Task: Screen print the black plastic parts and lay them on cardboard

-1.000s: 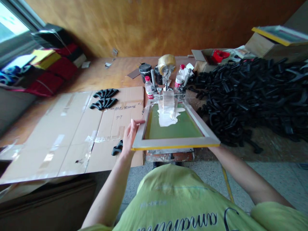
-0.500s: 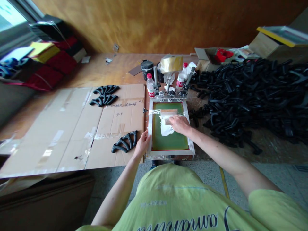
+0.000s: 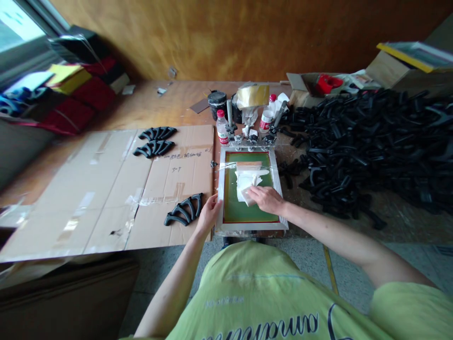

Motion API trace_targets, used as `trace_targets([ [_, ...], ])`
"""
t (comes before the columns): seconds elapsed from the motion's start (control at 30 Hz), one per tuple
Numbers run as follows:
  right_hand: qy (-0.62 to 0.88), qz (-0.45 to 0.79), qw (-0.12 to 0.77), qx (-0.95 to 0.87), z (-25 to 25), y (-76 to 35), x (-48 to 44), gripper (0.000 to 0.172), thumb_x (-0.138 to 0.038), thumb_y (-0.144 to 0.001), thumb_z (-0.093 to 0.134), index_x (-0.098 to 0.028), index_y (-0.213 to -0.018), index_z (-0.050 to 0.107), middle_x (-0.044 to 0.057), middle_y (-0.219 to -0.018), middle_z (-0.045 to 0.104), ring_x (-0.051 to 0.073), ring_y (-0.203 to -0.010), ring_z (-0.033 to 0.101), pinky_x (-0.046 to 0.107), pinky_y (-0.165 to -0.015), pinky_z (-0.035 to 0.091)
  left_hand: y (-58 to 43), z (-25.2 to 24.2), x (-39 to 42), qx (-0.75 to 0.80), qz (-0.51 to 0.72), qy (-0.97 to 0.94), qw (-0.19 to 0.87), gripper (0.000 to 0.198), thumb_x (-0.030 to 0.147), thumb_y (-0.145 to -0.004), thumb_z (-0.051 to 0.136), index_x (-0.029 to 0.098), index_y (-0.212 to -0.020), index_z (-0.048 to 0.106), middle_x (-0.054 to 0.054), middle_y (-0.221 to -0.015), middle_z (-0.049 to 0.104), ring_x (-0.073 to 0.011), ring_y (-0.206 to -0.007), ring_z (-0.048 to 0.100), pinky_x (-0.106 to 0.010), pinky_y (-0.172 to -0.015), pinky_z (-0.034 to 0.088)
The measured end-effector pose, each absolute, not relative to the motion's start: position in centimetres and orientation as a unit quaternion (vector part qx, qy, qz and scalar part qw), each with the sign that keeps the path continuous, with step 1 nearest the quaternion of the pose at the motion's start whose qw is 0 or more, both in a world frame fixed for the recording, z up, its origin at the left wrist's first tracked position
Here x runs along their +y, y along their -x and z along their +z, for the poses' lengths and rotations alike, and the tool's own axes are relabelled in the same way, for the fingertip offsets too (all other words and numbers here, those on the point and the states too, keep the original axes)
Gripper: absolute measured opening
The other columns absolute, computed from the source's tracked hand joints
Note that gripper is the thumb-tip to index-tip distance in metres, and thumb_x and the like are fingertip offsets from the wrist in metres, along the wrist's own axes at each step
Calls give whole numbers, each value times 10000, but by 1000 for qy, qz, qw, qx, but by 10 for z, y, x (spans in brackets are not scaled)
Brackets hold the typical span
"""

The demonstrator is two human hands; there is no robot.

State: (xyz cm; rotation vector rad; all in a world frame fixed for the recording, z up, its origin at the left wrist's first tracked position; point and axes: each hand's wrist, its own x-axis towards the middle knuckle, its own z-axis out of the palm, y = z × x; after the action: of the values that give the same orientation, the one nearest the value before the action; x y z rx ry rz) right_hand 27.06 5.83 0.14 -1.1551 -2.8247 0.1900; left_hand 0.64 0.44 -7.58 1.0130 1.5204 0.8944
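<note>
A silver printing frame (image 3: 220,189) with a green screen (image 3: 235,211) lies flat on its stand in front of me. White ink (image 3: 245,182) is spread across the screen's middle. My right hand (image 3: 266,198) rests closed on the screen, gripping a squeegee that it mostly hides. My left hand (image 3: 209,212) holds the frame's left edge with its fingers curled on the rail. A stack of black curved plastic parts (image 3: 184,210) lies on the cardboard just left of that hand.
Cardboard sheets (image 3: 106,189) cover the wooden table, with two more stacks of black parts (image 3: 155,140) at the far side. A large heap of black parts (image 3: 371,141) fills the right. Bottles (image 3: 221,127), an ink tin (image 3: 216,101) and tape stand behind the frame.
The frame was raised a second ago and has come down flat. My right hand went onto the screen and has drawn toward me over the white ink.
</note>
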Motion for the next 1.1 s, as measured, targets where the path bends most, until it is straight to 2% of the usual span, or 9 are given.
trace_targets([
  [0.17,416,110,66,-900,16,-265,72,190,-219,-904,606,-231,-1078,681,35,-1014,720,190,-884,663,275,-721,474,-7,-62,3,629,373,-412,544,659,542,-832,616,170,-1370,538,-48,-866,692,-162,-698,635,-234,-578,474],
  [0.3,519,81,122,-842,48,-255,120,534,-318,-873,685,-270,-1379,522,72,-1177,695,229,-930,666,326,-775,500,-6,-28,3,624,386,-406,545,774,526,-798,680,189,-1458,457,10,-728,646,-121,-585,558,-206,-525,412],
  [0.4,577,49,193,-792,66,-280,148,586,-420,-921,605,-233,-1454,446,102,-1154,691,248,-924,658,362,-812,500,-6,7,8,593,422,-380,571,718,589,-788,673,181,-1367,560,4,-723,645,-114,-567,542,-208,-514,406],
  [0.5,652,45,251,-714,64,-328,159,480,-439,-1004,405,-144,-1364,523,115,-1049,702,239,-924,645,367,-848,481,-10,40,25,569,476,-369,560,596,675,-820,584,159,-1098,695,-8,-697,622,-104,-522,508,-215,-477,395],
  [0.57,695,76,221,-680,49,-351,154,486,-421,-1030,299,-98,-1242,595,129,-1003,699,222,-909,632,359,-852,468,-16,61,43,535,541,-388,519,567,679,-860,525,162,-1020,694,-17,-743,630,-108,-578,548,-220,-534,453],
  [0.77,622,134,100,-765,-19,-313,96,390,-537,-924,560,-174,-836,670,87,-934,691,212,-938,617,309,-842,463,-35,113,104,456,629,-443,447,493,577,-965,398,163,-1171,568,-60,-958,661,-174,-974,670,-327,-839,536],
  [0.9,599,107,23,-793,-31,-280,75,265,-399,-928,606,-137,-930,646,146,-1019,687,246,-1014,608,318,-843,448,-51,99,91,478,646,-405,437,491,619,-935,446,189,-1158,522,-62,-984,696,-176,-959,678,-321,-804,551],
  [1.0,650,150,32,-745,-23,-266,61,247,-350,-992,494,-135,-1029,608,130,-955,697,228,-907,632,304,-755,451,-71,57,42,528,497,-368,582,584,683,-808,601,148,-1042,609,-127,-971,723,-247,-922,699,-330,-706,568],
  [1.1,619,142,114,-764,-17,-243,36,231,-354,-1004,467,-164,-1001,599,112,-951,684,231,-936,611,315,-786,459,-91,13,-9,519,369,-306,708,598,676,-807,609,151,-1090,647,-179,-1148,705,-308,-1085,667,-387,-777,577],
])
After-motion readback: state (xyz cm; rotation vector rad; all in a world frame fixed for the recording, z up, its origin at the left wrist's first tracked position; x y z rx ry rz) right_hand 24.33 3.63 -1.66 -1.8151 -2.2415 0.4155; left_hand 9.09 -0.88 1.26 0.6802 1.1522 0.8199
